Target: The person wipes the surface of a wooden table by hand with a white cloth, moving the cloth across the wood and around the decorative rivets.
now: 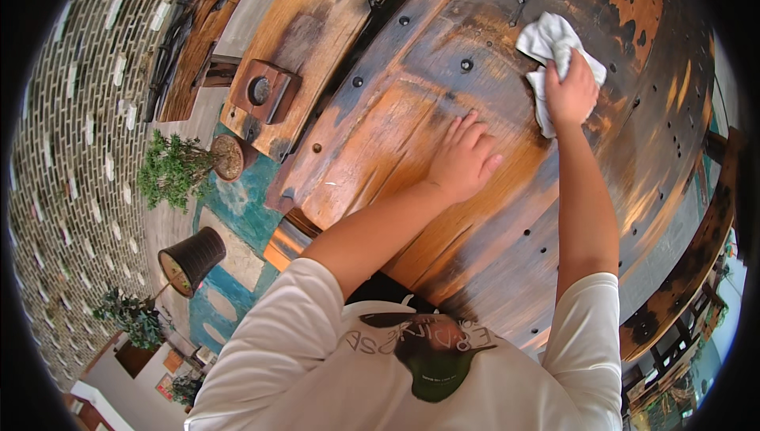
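Note:
A large tabletop of dark, weathered wood (504, 176), with cracks and small round holes, spreads out before me. My right hand (573, 89) presses a crumpled white cloth (549, 36) onto its surface, well out from my body. Palm down on the wood, nearer the middle, lies my left hand (466, 158), fingers slightly apart and holding nothing. The cloth and my left hand do not touch.
Beyond a dark gap on the left is a wooden bench (326, 21) bearing a square wooden ashtray (259, 91). Potted plants (228, 158) (193, 259) stand near a brick wall (77, 134). Another wooden bench (683, 294) runs along the right side.

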Demonstrator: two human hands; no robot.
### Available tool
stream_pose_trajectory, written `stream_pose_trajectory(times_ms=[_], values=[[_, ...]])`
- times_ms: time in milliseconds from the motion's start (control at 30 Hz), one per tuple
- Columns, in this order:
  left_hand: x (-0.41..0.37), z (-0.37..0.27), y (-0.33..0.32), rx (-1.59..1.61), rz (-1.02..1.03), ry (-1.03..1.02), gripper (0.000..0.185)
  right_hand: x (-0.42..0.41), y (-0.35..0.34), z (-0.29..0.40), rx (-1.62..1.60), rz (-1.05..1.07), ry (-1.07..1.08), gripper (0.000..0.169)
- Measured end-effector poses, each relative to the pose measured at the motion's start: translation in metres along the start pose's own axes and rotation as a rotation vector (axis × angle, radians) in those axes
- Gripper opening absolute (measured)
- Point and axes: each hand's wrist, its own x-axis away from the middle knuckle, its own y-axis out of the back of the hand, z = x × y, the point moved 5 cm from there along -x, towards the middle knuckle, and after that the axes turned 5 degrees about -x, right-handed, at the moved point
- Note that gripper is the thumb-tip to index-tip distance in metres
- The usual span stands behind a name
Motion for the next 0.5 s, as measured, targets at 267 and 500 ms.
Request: stream_pose_trajectory(times_ms=[267,500], values=[[0.108,0.102,0.186,-0.283,-0.239,0.064,0.031,0.221,0.011,0.289,-0.38,0.613,0.743,0.079],[0.229,0.098,0.139,-0.256,0.089,-0.045,0.045,0.348,0.047,0.311,-0.73,0.346,0.728,0.025]])
